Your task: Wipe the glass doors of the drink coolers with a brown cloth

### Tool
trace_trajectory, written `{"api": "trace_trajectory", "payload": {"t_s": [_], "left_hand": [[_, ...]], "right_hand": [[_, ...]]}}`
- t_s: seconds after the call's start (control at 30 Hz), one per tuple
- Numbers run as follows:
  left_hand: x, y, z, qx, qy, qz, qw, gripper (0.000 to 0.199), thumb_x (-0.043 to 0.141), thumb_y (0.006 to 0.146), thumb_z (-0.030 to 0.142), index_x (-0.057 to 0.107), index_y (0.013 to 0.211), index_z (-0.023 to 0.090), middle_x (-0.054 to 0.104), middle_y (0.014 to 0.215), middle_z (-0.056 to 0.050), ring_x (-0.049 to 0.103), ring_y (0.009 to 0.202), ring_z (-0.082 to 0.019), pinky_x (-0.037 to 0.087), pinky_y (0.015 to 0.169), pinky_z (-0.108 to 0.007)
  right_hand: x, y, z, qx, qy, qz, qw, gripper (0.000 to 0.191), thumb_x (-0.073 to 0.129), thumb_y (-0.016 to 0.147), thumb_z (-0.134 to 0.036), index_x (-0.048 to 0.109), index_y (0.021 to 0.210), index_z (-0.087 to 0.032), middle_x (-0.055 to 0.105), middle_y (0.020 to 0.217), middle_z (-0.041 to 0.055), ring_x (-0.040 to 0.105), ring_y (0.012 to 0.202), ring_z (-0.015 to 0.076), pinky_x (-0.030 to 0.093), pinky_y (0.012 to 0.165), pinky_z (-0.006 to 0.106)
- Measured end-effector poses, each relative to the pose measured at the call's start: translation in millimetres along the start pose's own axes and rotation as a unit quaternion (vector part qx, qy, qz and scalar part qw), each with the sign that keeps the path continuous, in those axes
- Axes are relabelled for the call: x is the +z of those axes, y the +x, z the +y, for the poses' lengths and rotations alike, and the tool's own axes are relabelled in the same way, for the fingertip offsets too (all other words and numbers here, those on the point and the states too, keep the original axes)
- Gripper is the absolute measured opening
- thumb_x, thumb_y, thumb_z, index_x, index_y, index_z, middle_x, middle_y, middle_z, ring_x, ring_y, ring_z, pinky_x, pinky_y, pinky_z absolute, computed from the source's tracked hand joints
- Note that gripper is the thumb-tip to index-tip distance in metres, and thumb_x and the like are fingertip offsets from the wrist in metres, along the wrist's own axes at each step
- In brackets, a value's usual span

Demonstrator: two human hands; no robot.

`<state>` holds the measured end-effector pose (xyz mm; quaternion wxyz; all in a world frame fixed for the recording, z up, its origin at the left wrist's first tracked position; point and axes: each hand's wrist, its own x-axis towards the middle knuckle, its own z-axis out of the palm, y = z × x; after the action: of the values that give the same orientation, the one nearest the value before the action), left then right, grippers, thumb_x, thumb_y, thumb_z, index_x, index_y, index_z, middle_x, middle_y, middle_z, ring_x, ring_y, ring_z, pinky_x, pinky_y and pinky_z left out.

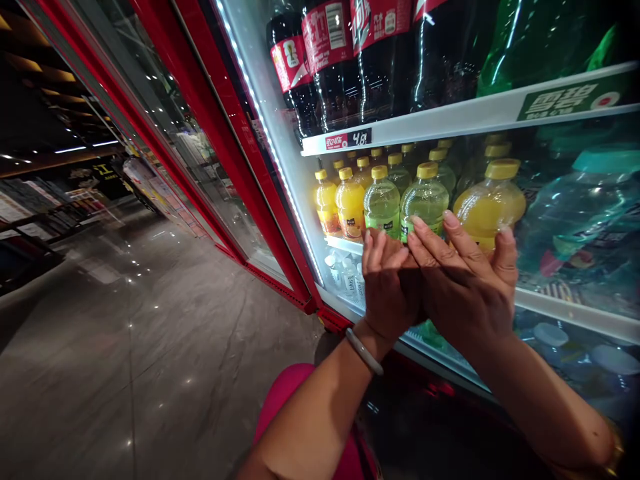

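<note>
My left hand (pixel 393 287), with a pale bangle (pixel 364 351) on its wrist, is raised in front of the middle shelf of a drinks cooler. Its fingers are partly curled, and their far side is hidden. Touching or overlapping it on the right is my right hand (pixel 463 280), fingers spread and back towards me. Nothing shows in either hand. Just beyond the fingertips stand green-labelled bottles (pixel 425 197) with yellow caps. Orange juice bottles (pixel 350 203) are to their left, and a larger yellow bottle (pixel 490 200) is to the right.
Dark cola bottles (pixel 333 73) fill the upper shelf above a white price rail (pixel 400 128). Large clear bottles (pixel 583 213) stand at the right. A red door frame (pixel 235 180) runs along the cooler's left side. Grey floor (pixel 165 347) and store shelves lie further left.
</note>
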<state>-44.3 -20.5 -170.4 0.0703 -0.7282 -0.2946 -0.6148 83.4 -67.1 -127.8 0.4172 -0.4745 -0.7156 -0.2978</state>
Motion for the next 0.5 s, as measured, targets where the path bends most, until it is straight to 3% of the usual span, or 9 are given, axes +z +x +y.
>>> {"api": "trace_trajectory", "payload": {"t_s": [0.07,0.13,0.2,0.27,0.37,0.5], "left_hand": [[-6.9,21.1,-10.3,-0.04,0.007,0.045,0.998,0.05,0.062,0.102,0.035,0.046,0.149,0.029,0.038,0.17,-0.013,0.03,0.164,-0.031,0.029,0.134,-0.061],[-9.9,37.3,-16.0,-0.126,0.012,0.113,0.986,0.046,0.057,0.105,0.034,0.046,0.149,0.027,0.039,0.169,-0.014,0.03,0.164,-0.028,0.027,0.135,-0.058],[-7.2,40.0,-11.7,-0.18,0.003,0.154,0.972,0.045,0.054,0.106,0.034,0.046,0.15,0.026,0.04,0.168,-0.014,0.031,0.164,-0.027,0.026,0.136,-0.056],[-0.2,28.7,1.1,-0.152,-0.006,0.13,0.98,0.047,0.056,0.105,0.034,0.046,0.151,0.027,0.039,0.17,-0.013,0.03,0.164,-0.029,0.028,0.136,-0.057],[9.5,4.5,18.7,-0.058,-0.004,0.054,0.997,0.058,0.06,0.102,0.034,0.041,0.156,0.031,0.043,0.168,-0.013,0.032,0.163,-0.031,0.03,0.134,-0.062],[4.3,8.4,6.3,0.039,0.002,0.021,0.999,0.053,0.061,0.101,0.035,0.046,0.152,0.029,0.048,0.164,-0.013,0.035,0.162,-0.031,0.033,0.133,-0.062]], "right_hand": [[-2.9,1.8,-0.6,-0.015,-0.022,0.022,0.999,0.073,0.054,0.104,-0.016,0.026,0.17,-0.03,0.048,0.163,0.0014,0.036,0.16,0.0234,0.006,0.139,0.053],[-5.1,3.7,-1.5,-0.025,-0.035,0.026,0.999,0.075,0.057,0.101,-0.011,0.029,0.168,-0.028,0.05,0.162,0.0017,0.033,0.161,0.0216,0.003,0.139,0.05],[-5.4,4.3,-1.7,-0.023,-0.039,0.02,0.999,0.076,0.058,0.1,-0.01,0.029,0.168,-0.028,0.049,0.163,0.0027,0.032,0.161,0.0214,0.002,0.139,0.05],[-4.2,3.3,-1.0,-0.018,-0.035,0.021,0.999,0.075,0.058,0.102,-0.013,0.028,0.169,-0.029,0.049,0.163,0.0041,0.034,0.16,0.0231,0.005,0.139,0.053],[-2.3,0.4,1.0,-0.007,-0.015,0.011,1.0,0.074,0.053,0.105,-0.017,0.021,0.171,-0.029,0.045,0.165,0.0074,0.037,0.159,0.0257,0.011,0.137,0.058],[-4.6,0.4,1.5,-0.008,-0.004,0.004,1.0,0.076,0.053,0.105,-0.017,0.018,0.171,-0.03,0.043,0.166,0.0065,0.035,0.16,0.0256,0.011,0.137,0.058]]}}
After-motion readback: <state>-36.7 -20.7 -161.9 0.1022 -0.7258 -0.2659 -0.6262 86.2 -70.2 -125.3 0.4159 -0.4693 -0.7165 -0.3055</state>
